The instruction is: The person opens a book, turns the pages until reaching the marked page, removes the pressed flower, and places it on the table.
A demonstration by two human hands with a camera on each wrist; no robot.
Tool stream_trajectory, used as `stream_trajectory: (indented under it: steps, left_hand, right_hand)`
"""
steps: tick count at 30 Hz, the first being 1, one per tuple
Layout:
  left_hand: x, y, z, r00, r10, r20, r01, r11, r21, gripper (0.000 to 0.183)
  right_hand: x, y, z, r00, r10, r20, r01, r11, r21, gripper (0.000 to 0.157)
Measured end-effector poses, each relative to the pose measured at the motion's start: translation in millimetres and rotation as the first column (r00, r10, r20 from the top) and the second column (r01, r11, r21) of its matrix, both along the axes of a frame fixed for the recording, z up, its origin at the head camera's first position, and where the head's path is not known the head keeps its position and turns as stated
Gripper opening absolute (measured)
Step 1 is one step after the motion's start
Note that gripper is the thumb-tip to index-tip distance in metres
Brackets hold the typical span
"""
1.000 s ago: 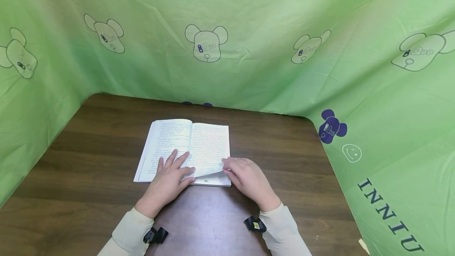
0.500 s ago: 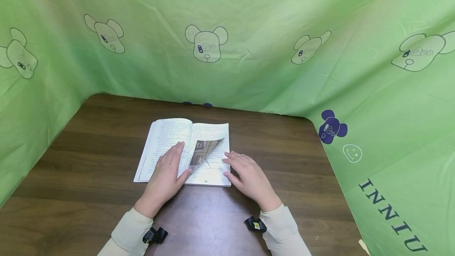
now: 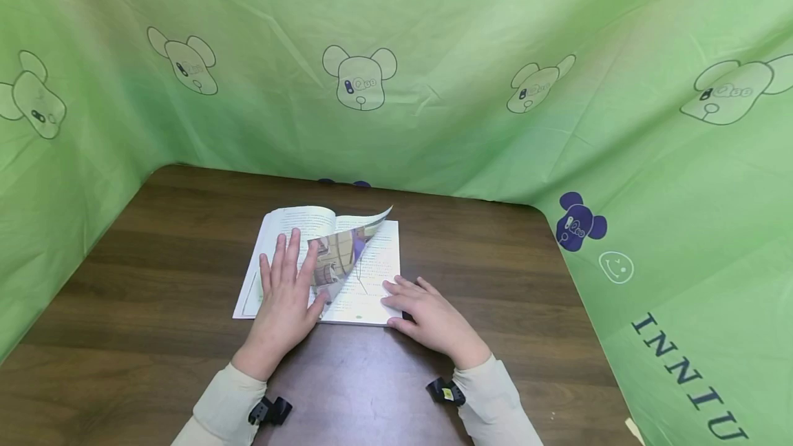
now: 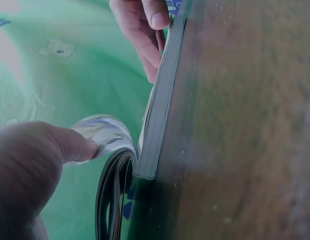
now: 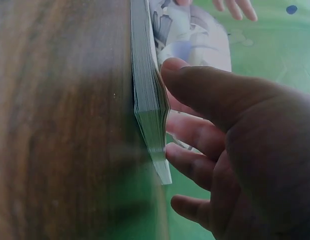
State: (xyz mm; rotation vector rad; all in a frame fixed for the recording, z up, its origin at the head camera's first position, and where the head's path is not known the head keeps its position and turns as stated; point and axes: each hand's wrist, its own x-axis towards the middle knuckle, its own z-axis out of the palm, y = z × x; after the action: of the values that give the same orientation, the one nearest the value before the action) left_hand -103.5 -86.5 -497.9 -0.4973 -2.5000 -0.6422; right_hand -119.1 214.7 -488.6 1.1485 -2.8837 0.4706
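An open book with printed text lies on the wooden table. One page, with a colour illustration on its underside, stands partly lifted and curls leftward over the spine. My left hand lies over the left page with fingers extended; its index finger and thumb touch the raised page. In the left wrist view the thumb meets that page near the spine. Fingers of my right hand rest loosely at the book's right edge. In the right wrist view, its fingers and thumb touch the page stack.
Brown wooden table surrounds the book. Green printed fabric hangs along the back and both sides. A small black device sits at the left wrist, another black device at the right.
The right fingers have let go of the page corner they pinched. The page has lifted and swung left, showing its illustration. The left fingers have moved left and now meet it.
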Motion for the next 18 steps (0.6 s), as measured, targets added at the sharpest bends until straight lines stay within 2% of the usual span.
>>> stream_trajectory:
  steps: [4, 10, 18]
  left_hand:
    - [0.1, -0.9, 0.4, 1.000, -0.010, -0.020, 0.009, 0.999, -0.042, 0.098]
    - [0.7, -1.2, 0.6, 1.000, -0.020, -0.009, 0.019, 0.996, -0.090, 0.087]
    - [1.7, -0.9, 2.3, 0.996, -0.022, 0.081, 0.032, 0.991, -0.131, 0.080]
  right_hand:
    - [0.8, 0.1, 0.5, 1.000, -0.007, 0.012, 0.007, 1.000, 0.000, 0.038]
    - [1.1, -0.1, 0.0, 0.999, -0.021, 0.029, 0.021, 1.000, 0.005, 0.037]
    - [0.9, 0.6, -0.9, 0.999, -0.024, 0.033, 0.024, 1.000, -0.008, 0.037]
